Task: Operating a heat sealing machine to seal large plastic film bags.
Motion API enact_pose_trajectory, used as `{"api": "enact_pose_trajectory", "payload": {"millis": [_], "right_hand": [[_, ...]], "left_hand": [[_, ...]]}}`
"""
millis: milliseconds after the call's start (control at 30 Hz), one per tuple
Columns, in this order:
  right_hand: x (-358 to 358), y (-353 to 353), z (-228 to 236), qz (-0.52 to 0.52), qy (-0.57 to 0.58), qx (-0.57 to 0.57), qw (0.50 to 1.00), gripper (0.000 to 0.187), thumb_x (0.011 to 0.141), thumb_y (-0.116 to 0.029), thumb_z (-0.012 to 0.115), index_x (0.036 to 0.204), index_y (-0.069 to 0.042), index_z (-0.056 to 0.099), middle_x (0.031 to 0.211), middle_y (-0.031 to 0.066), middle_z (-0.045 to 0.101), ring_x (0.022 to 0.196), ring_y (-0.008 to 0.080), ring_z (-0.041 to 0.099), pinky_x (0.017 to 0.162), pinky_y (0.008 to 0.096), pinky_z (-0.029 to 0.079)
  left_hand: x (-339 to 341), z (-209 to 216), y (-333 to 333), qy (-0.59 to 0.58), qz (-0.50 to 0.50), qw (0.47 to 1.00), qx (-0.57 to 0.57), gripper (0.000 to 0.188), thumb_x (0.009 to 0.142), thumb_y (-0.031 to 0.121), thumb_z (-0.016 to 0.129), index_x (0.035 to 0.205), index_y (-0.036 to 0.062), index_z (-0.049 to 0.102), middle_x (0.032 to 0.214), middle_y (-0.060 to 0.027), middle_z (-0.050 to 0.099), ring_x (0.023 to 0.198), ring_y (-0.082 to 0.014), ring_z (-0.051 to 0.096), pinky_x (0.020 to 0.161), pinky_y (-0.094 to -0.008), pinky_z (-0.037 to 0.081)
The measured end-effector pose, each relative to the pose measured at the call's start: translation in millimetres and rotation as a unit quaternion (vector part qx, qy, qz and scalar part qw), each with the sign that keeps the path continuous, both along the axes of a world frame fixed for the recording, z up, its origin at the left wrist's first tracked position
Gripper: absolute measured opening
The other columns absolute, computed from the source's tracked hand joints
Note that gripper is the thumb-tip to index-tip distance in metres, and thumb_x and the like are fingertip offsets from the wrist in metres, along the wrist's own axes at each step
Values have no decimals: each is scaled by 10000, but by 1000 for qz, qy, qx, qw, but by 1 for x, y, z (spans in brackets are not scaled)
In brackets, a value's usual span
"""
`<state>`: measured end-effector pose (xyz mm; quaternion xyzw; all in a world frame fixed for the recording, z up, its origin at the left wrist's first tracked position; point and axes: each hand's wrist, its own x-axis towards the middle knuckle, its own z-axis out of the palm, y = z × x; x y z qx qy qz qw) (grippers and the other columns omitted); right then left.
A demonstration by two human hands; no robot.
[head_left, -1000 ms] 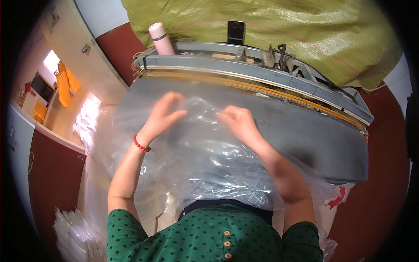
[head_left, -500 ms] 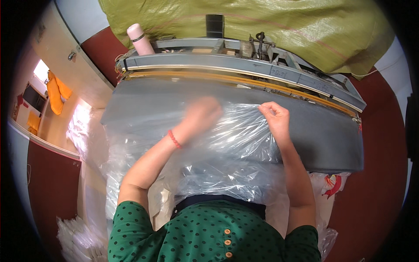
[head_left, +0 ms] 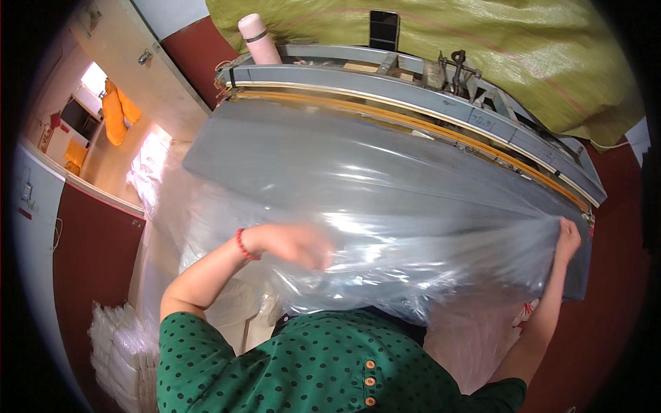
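Observation:
A large sheet of clear plastic film [head_left: 385,199] lies over the grey work surface [head_left: 234,131] and hangs off its near side. At the far right, my right hand [head_left: 567,239] pinches the film's edge, and creases fan out leftward from the fingers. My left hand [head_left: 299,246], with a red bead bracelet [head_left: 245,244] at the wrist, is over the near middle of the film. Its fingers are smeared by motion, so whether they grip or only touch the film does not show.
Behind the surface runs a long grey metal frame [head_left: 385,81] with a yellow strip [head_left: 344,104]. A pink bottle [head_left: 259,41] and a dark phone [head_left: 383,31] stand there, before a green-yellow sheet [head_left: 496,55]. Stacked clear plastic bags [head_left: 124,358] lie lower left, near an open door [head_left: 131,76].
My right hand has moved far right, pulling the film out wider across the surface. My left hand has come down nearer my body. The view has shifted slightly.

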<state>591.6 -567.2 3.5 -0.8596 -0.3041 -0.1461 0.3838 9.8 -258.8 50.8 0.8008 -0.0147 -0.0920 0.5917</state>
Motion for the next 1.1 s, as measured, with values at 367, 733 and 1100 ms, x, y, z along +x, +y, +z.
{"api": "enact_pose_trajectory", "payload": {"millis": [367, 733, 1100], "right_hand": [[78, -113, -23, -188, -9, -127, 974, 315, 839, -337, 536, 923, -46, 623, 818, 132, 637, 719, 227, 591, 680, 320, 439], [91, -125, -30, -170, 2, -113, 979, 317, 847, -325, 527, 924, -33, 622, 852, 121, 642, 767, 204, 594, 704, 314, 438], [98, -129, -35, -160, 6, -84, 984, 348, 837, -373, 526, 939, -54, 623, 860, 134, 640, 753, 218, 584, 713, 337, 441]], "left_hand": [[-176, 162, 124, 82, 669, 593, 439, 119, 753, 31, 494, 860, 35, 545, 774, -14, 548, 714, -124, 518, 663, -263, 425], [-159, -5, 72, 131, 464, 685, 546, 652, 755, 295, 638, 1299, 79, 350, 1370, -135, 294, 1245, -344, 296, 1006, -450, 261], [-12, -31, 135, -35, 375, 758, 533, 416, 828, 249, 550, 1170, 20, 493, 1259, -145, 443, 1195, -334, 367, 995, -387, 299]]}}
